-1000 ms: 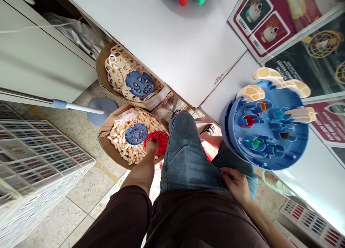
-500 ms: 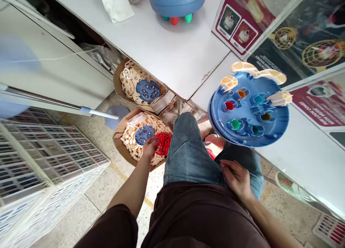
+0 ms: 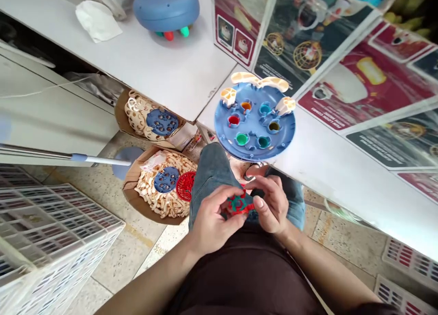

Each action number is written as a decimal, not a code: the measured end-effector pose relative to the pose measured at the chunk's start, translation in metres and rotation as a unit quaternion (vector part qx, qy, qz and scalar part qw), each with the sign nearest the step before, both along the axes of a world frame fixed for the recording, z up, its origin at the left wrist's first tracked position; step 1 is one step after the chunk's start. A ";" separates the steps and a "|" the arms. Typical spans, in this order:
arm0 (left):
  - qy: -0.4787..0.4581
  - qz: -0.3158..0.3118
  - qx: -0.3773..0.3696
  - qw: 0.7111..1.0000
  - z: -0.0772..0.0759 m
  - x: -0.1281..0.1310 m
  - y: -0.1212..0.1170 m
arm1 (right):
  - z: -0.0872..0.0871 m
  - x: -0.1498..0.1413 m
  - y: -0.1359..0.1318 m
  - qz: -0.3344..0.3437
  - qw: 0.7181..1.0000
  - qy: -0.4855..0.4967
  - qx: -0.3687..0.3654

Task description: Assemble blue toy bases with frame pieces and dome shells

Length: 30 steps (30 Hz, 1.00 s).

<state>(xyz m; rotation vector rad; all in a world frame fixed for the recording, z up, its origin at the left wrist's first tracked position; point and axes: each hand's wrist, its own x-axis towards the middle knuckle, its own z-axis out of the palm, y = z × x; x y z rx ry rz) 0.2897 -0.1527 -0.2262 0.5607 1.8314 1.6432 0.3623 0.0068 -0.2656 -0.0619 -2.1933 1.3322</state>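
My left hand (image 3: 214,219) and my right hand (image 3: 270,205) meet above my denim-covered knee. Both pinch a small red and green plastic part (image 3: 239,204), partly hidden by my fingers. On the white counter (image 3: 147,59), beyond my hands, lies a blue round plastic tray (image 3: 255,139) with coloured cups and cream pieces on its rim. Below the counter, a cardboard box (image 3: 132,201) holds cream plastic pieces (image 3: 153,201), a blue perforated disc (image 3: 166,179) and a red disc (image 3: 185,186).
A second cardboard box (image 3: 121,116) of cream pieces sits near the counter's edge. A blue domed toy (image 3: 166,9) and a tissue (image 3: 97,21) lie on the counter. A white crate (image 3: 51,237) stands on the terrazzo floor at left, and a pole (image 3: 102,161) crosses above it.
My left hand has left the box and my right hand has left my thigh. They now hold the red and green part together. The view has tilted, shifting the blue tray leftward.
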 end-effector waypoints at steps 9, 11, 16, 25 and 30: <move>0.213 -0.043 0.012 0.976 0.010 0.014 0.025 | 0.016 0.005 0.004 -0.025 0.995 0.000 -0.093; 0.184 -0.069 -0.002 0.981 0.012 0.015 0.023 | 0.019 0.003 0.006 -0.032 0.994 -0.007 -0.104; 0.145 -0.048 -0.043 0.987 0.015 0.014 0.023 | 0.017 -0.002 0.003 -0.050 0.992 -0.002 -0.115; 0.108 -0.052 -0.100 0.988 0.016 0.003 0.027 | 0.016 -0.002 -0.002 -0.092 0.989 -0.032 -0.111; -0.080 -0.061 -0.048 0.994 0.010 0.003 0.022 | 0.020 -0.001 0.001 -0.113 0.987 -0.026 -0.114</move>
